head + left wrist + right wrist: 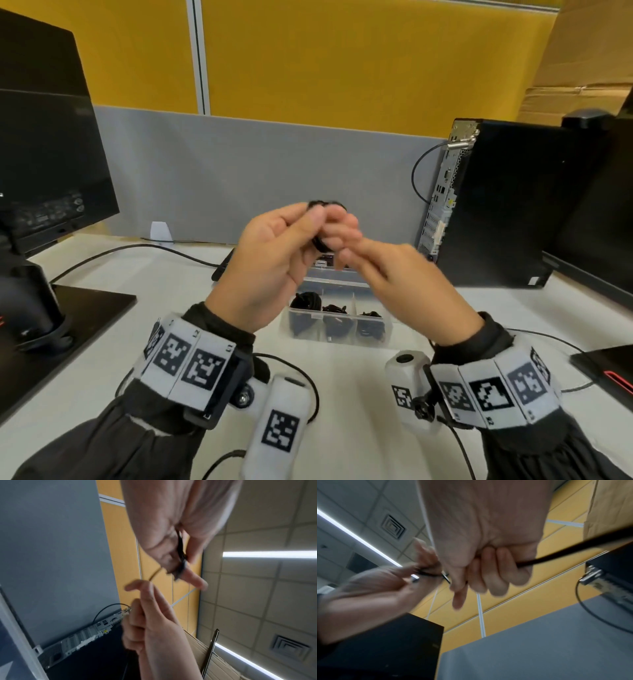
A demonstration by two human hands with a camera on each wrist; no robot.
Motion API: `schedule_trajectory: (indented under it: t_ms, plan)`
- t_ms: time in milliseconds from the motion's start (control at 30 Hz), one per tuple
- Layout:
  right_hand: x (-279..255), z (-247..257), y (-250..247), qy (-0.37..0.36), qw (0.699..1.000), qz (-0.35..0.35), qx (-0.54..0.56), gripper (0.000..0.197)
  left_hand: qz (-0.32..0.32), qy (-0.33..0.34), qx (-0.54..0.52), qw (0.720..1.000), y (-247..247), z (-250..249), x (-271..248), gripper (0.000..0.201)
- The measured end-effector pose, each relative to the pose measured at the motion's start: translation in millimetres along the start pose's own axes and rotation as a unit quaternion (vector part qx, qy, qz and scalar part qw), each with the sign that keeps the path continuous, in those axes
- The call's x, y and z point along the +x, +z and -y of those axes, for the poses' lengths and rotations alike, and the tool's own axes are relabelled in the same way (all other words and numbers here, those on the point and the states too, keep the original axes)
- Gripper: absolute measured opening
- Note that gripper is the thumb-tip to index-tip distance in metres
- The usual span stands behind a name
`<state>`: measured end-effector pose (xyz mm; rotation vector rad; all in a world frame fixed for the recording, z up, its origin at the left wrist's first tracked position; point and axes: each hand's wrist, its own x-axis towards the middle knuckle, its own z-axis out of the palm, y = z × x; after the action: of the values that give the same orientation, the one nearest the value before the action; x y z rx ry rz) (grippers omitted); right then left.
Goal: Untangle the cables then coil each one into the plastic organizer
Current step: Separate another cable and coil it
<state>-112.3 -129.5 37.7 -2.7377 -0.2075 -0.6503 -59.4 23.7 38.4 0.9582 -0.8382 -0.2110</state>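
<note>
Two hands met in the air above the plastic organizer, both busy with one thin black cable. The left hand had its thumb and fingers curled around a small coil of that cable, pinching the loops together; in the left wrist view a short length ran out from the pinch toward the other hand. The right hand had its fingers folded tight into the palm around the same cable, and in the right wrist view a straight dark run of it left the fist on the little-finger side. Motion blur softened both sets of fingertips.

The organizer was a clear, hard-sided rectangular box, sitting on the white desk directly below the hands. Three compartments along its near edge showed, and each held a bundle of black cable. What lay in its far part was hidden behind the hands.

Behind the organizer stood a grey fabric partition, with yellow panels above it. To the organizer's right stood one black computer tower, its metal back plate turned inward, with a thin cable looping from it. To the organizer's left was one dark monitor on a flat black base. Both wrists wore white bands printed with square black-and-white markers.
</note>
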Motion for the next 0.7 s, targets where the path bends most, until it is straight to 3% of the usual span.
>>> schedule_trajectory:
  t_ms: [67,167,233,333,433,500,533,600,700]
  plan:
    - [-1.4,6.1,5.7,-0.023,0.997,0.079,0.003,0.024,-0.085,0.043,0.0,0.995,-6.6,4.9,5.0,0.017]
    - [-7.0,15.8,10.0,-0.058,0.988,0.146,-0.012,0.025,-0.137,0.082,0.172,0.972,-22.2,16.3,10.5,0.019]
    - [-9.7,19.4,5.4,-0.066,0.988,0.133,-0.047,0.026,-0.118,0.068,0.333,0.933,-29.8,22.0,10.0,0.023]
    - [-8.0,11.0,-8.0,-0.054,0.991,0.01,-0.121,0.034,-0.019,0.0,0.446,0.895,-27.9,22.9,4.2,0.043]
    - [-4.0,-4.2,-13.0,-0.057,0.988,-0.131,-0.057,0.033,0.091,-0.068,0.386,0.915,-17.5,18.8,0.4,0.042]
    - [-1.3,-11.4,-8.6,-0.053,0.981,-0.186,-0.013,0.025,0.129,-0.111,0.295,0.94,-14.5,14.1,-0.4,0.035]
    - [0.3,-13.9,-4.4,-0.043,0.982,-0.186,0.002,0.024,0.143,-0.127,0.239,0.952,-13.4,12.0,-1.0,0.031]
    - [3.5,-15.1,4.3,-0.021,0.991,-0.115,0.063,0.024,0.151,-0.124,0.141,0.971,-9.7,9.5,-2.7,0.027]
    - [7.7,-14.2,14.4,-0.008,0.987,0.004,0.162,0.025,0.063,-0.068,0.025,0.995,-3.2,9.6,-0.8,0.028]
